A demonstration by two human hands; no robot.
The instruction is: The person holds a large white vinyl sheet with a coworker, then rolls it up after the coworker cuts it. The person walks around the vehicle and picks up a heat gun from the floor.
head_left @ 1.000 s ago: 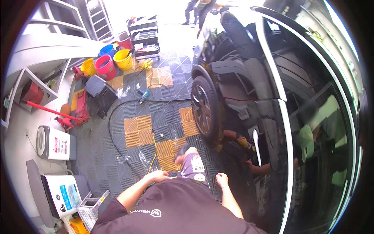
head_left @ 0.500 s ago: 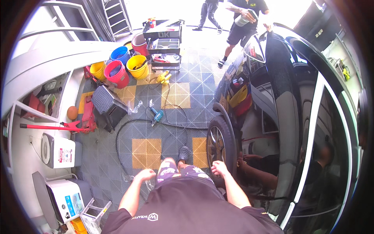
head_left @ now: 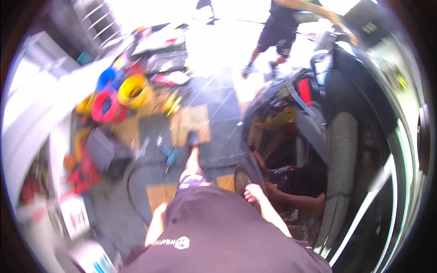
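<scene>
My right hand (head_left: 253,193) hangs beside the front wheel (head_left: 246,176) of a glossy black car (head_left: 296,150). Its fingers are loosely bent and a little apart, with nothing visible in them. My left hand (head_left: 159,211) is low at my left side, blurred and partly covered by my dark shirt; its fingers cannot be made out. One of my legs reaches forward onto the tiled floor. Just left of that leg lies a teal power tool (head_left: 171,158).
Yellow, pink and blue buckets, among them a yellow bucket (head_left: 134,92), stand left beside a tool cart (head_left: 166,59). A grey step box (head_left: 108,148) and a black hose (head_left: 131,182) lie nearer. Another person (head_left: 277,38) reaches onto the car's far end.
My view has moved forward along the car, so the tool and buckets are nearer. My left hand has dropped back. The other person now stretches an arm to the car.
</scene>
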